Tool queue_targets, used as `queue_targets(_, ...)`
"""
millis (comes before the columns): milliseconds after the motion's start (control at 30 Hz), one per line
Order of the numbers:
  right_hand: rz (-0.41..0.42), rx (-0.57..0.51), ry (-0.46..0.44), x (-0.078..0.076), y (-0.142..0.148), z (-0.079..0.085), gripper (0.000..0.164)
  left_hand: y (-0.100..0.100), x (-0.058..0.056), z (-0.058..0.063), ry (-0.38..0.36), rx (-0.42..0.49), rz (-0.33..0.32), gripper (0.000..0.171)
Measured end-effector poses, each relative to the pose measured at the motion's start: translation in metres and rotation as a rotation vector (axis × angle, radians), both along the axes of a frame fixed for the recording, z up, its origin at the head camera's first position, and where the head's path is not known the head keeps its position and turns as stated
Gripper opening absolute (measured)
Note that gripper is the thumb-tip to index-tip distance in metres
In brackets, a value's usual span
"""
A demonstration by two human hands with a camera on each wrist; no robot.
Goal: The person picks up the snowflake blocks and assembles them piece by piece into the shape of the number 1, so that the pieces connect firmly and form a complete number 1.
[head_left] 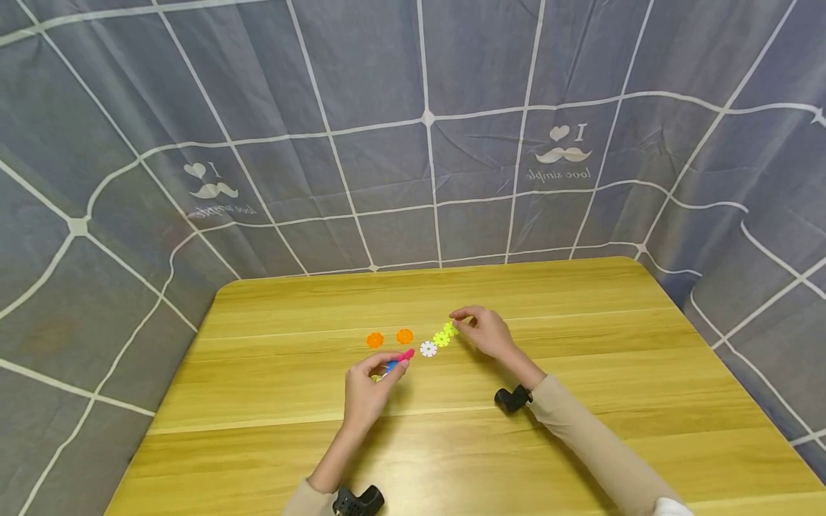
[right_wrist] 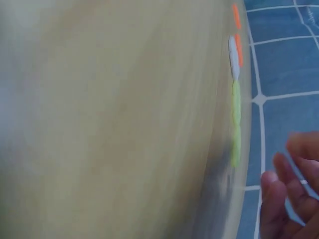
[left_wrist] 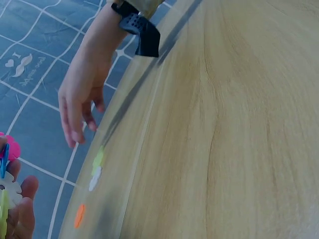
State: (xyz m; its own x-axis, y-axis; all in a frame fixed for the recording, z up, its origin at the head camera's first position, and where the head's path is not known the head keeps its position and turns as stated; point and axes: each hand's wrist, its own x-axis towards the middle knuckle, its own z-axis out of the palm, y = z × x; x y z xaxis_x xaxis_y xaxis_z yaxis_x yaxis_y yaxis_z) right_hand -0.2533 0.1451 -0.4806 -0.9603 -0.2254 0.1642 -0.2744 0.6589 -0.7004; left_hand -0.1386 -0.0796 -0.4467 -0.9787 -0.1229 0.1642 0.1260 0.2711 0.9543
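My left hand (head_left: 369, 390) grips a small cluster of joined plastic snowflake discs: a pink disc (head_left: 406, 355), a blue disc (head_left: 391, 366), a white disc (left_wrist: 11, 187) and a yellow-green disc (left_wrist: 4, 213). Part of the cluster is hidden behind the fingers. My right hand (head_left: 487, 332) hovers over the far end of a row of loose discs, its fingers loosely bent and holding nothing. Nearest to it lie two yellow-green discs (head_left: 442, 339), with a white disc (head_left: 429, 349) beside them on the table.
Two orange discs (head_left: 404, 336) lie flat on the wooden table (head_left: 452, 444), left of the white disc. A grey curtain (head_left: 387, 172) with white lines hangs behind the table's far edge. Each wrist wears a black camera (head_left: 513, 399).
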Motion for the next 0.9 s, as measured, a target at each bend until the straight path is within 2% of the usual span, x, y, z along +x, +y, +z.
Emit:
queue_targets(133, 0.0, 0.129, -0.06, -0.009, -0.002, -0.001, 0.026, -0.003, -0.008, -0.021, 0.032, 0.002, -0.006, 0.009)
queue_targets(267, -0.004, 0.198, -0.102, -0.014, -0.005, -0.003, 0.031, -0.002, -0.007, -0.019, 0.037, 0.003, -0.008, 0.008)
queue_targets(700, -0.037, 0.269, -0.157, -0.017, -0.008, -0.005, 0.03, -0.002, -0.007, -0.02, 0.041, 0.019, -0.009, 0.007)
queue_targets(900, -0.027, 0.318, -0.172, -0.018, -0.008, -0.001, 0.03, -0.001, -0.009, -0.02, 0.039, 0.017, -0.009, 0.009)
